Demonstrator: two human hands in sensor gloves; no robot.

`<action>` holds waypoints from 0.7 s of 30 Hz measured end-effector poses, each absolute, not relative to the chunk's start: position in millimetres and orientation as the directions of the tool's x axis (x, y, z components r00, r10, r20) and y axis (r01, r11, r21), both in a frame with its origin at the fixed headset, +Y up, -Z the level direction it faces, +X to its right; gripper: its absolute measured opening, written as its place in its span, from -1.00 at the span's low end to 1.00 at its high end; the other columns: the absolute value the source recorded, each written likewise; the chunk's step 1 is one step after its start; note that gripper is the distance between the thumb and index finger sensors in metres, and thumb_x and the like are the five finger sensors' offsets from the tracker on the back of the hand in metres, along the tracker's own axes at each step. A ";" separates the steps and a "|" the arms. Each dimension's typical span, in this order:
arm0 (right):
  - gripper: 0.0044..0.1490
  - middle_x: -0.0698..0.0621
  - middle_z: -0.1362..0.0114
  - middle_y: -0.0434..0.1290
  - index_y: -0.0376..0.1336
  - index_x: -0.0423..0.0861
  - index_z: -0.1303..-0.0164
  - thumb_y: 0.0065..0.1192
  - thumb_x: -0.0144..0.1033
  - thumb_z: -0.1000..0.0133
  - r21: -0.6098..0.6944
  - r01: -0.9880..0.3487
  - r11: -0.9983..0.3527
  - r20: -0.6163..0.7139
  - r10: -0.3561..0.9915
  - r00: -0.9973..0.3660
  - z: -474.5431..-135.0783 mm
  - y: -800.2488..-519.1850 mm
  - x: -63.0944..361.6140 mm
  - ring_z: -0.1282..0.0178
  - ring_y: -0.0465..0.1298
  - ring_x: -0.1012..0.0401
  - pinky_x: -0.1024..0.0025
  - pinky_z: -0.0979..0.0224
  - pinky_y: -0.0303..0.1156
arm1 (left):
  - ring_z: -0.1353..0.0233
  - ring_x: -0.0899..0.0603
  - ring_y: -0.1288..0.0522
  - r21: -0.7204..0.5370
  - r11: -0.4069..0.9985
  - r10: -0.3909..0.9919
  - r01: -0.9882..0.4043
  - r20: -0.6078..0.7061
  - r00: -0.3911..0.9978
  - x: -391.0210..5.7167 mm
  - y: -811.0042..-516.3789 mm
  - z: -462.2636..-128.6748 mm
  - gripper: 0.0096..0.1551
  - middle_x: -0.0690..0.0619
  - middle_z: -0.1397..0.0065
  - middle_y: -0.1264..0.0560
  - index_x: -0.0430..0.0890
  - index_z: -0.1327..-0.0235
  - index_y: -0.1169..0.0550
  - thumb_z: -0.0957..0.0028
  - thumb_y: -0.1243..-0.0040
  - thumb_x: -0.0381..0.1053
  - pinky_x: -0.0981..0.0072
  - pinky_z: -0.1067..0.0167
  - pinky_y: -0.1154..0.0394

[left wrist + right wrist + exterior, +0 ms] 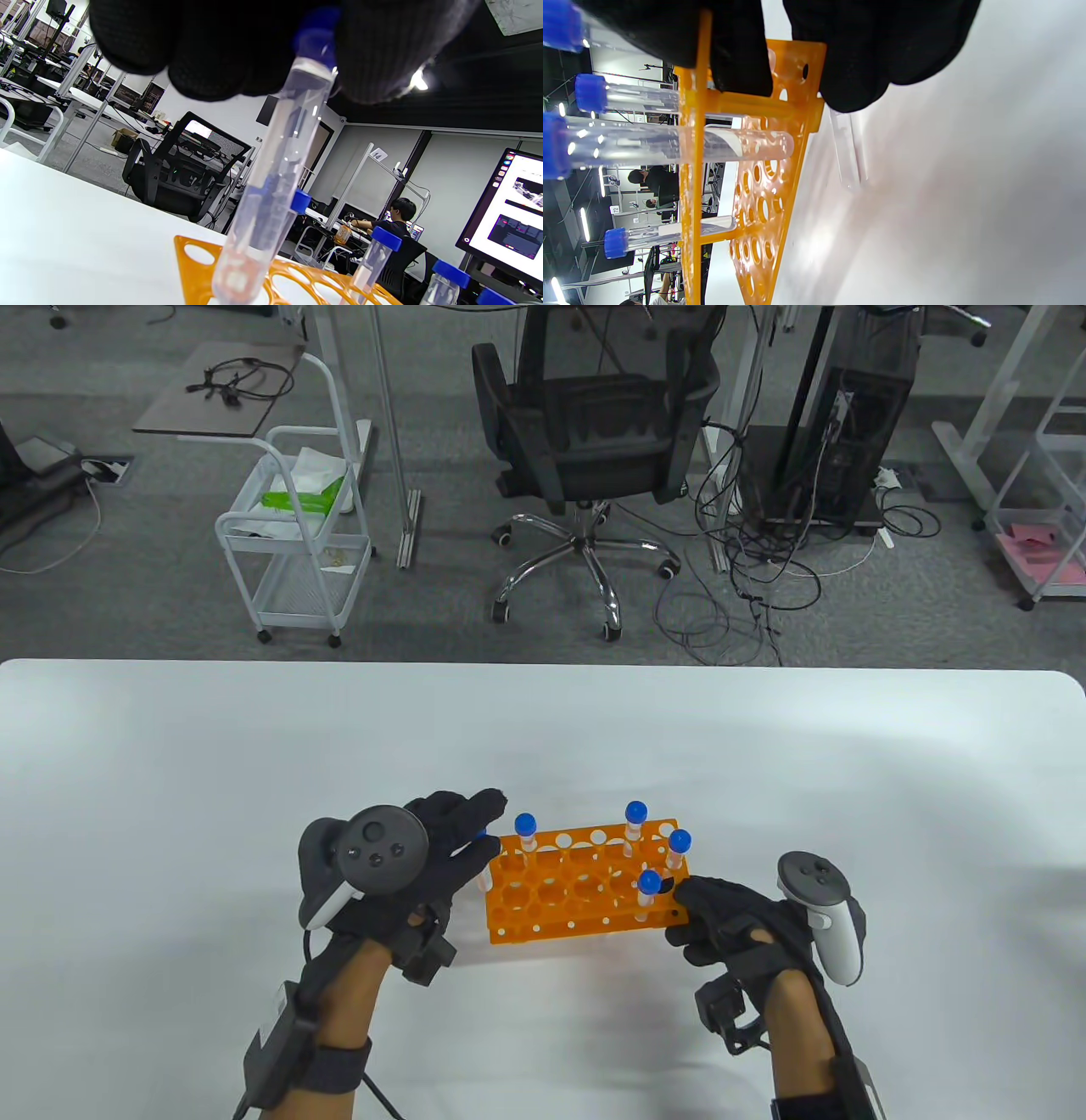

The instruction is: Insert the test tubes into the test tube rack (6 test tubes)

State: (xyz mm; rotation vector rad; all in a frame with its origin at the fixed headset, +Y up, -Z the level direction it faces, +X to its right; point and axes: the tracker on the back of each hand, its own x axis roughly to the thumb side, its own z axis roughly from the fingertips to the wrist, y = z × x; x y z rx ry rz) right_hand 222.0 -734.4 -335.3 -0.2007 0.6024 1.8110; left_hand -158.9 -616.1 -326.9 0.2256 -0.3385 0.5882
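Observation:
An orange test tube rack (577, 891) stands on the white table near the front. Several clear tubes with blue caps stand in it, among them one at the back left (525, 824) and one at the front right (649, 885). My left hand (477, 841) pinches the blue cap of another tube (275, 182). That tube is tilted, with its lower end at a hole in the rack's left end (199, 258). My right hand (679, 903) grips the rack's front right corner (797, 106). A clear tube end (846, 152) sticks out below those fingers, and I cannot tell what holds it.
The white table (254, 780) stretches wide on all sides of the rack. Beyond its far edge stand a black office chair (594, 432), a white cart (297, 543) and loose cables on the floor.

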 end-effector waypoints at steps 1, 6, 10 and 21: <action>-0.41 -0.19 -0.52 0.37 0.42 0.13 -0.26 0.15 0.18 -0.13 0.301 -0.931 -0.209 -0.429 0.842 -0.328 -335.4 -734.8 222.0 -0.31 0.57 -0.07 -0.06 -0.32 0.47 | -0.07 -0.09 -0.62 0.114 0.810 0.502 -0.575 0.372 0.780 -159.4 -616.4 -326.3 -0.44 -0.03 -0.21 -0.61 0.16 -0.23 -0.59 0.10 -0.34 0.14 -0.06 -0.12 -0.51; -0.41 -0.19 -0.51 0.38 0.43 0.13 -0.26 0.15 0.18 -0.13 0.301 -0.932 -0.203 -0.438 0.839 -0.324 -335.0 -736.7 222.1 -0.31 0.57 -0.07 -0.06 -0.31 0.47 | -0.08 -0.09 -0.62 0.118 0.814 0.498 -0.569 0.361 0.788 -161.5 -620.4 -325.7 -0.44 -0.04 -0.23 -0.60 0.16 -0.23 -0.58 0.10 -0.35 0.13 -0.07 -0.12 -0.52; -0.41 -0.19 -0.51 0.38 0.43 0.13 -0.26 0.15 0.18 -0.13 0.299 -0.933 -0.202 -0.436 0.840 -0.321 -334.9 -736.3 222.4 -0.31 0.57 -0.07 -0.06 -0.31 0.48 | -0.08 -0.09 -0.62 0.111 0.827 0.483 -0.550 0.359 0.799 -158.0 -623.3 -327.2 -0.44 -0.04 -0.23 -0.60 0.16 -0.24 -0.58 0.10 -0.35 0.13 -0.06 -0.12 -0.52; -0.41 -0.19 -0.51 0.38 0.42 0.13 -0.26 0.15 0.18 -0.13 0.298 -0.932 -0.206 -0.437 0.838 -0.325 -334.6 -735.9 222.9 -0.30 0.57 -0.07 -0.05 -0.30 0.48 | -0.09 -0.09 -0.62 0.116 0.834 0.471 -0.539 0.357 0.807 -155.6 -623.7 -327.7 -0.44 -0.03 -0.25 -0.59 0.17 -0.24 -0.58 0.09 -0.35 0.12 -0.06 -0.12 -0.52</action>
